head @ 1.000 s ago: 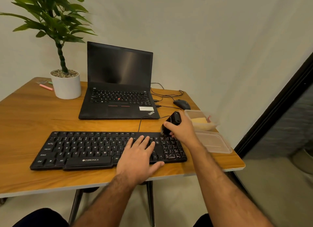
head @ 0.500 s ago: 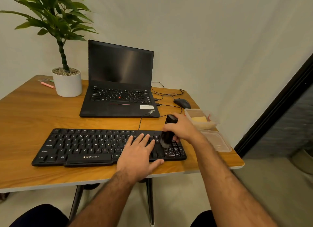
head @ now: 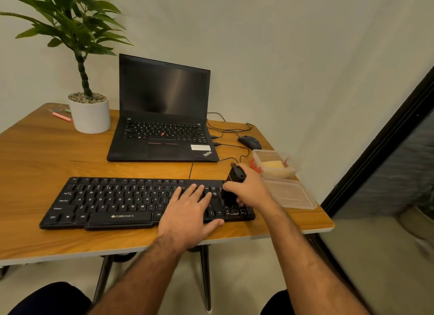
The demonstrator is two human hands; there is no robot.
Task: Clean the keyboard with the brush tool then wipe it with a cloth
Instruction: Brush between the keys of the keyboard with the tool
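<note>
- Keyboard (head: 122, 200): black, lies flat along the near edge of the wooden table (head: 35, 162), its cable running back toward the laptop (head: 162, 117).
- Brush tool (head: 232, 185): short black body, held roughly upright with the bristle end down on the keys at the keyboard's right end, over the numpad area.
- Right hand (head: 252, 189): fingers curled round the brush tool, firm grasp from the right side.
- Left hand (head: 191, 211): flat on the keys just left of the brush, fingers straight and spread, thumb on the front edge. Holds nothing; looks like it's pinning the keyboard in place.
- Progress, my read: brushing stage underway, working the right end. Can't tell from here how much of the rest has been brushed. Wipe not started.
- Cloth: none in either hand. A yellowish thing sits in the open clear container (head: 274, 165) just right of the keyboard; could be the cloth, can't confirm.
- Container lid (head: 290, 195) lies beside the keyboard's right end, near the table edge.
- Further out: mouse (head: 249, 142) behind the container, potted plant (head: 90, 113) at back left, pink marker (head: 61, 116) beside the pot.
</note>
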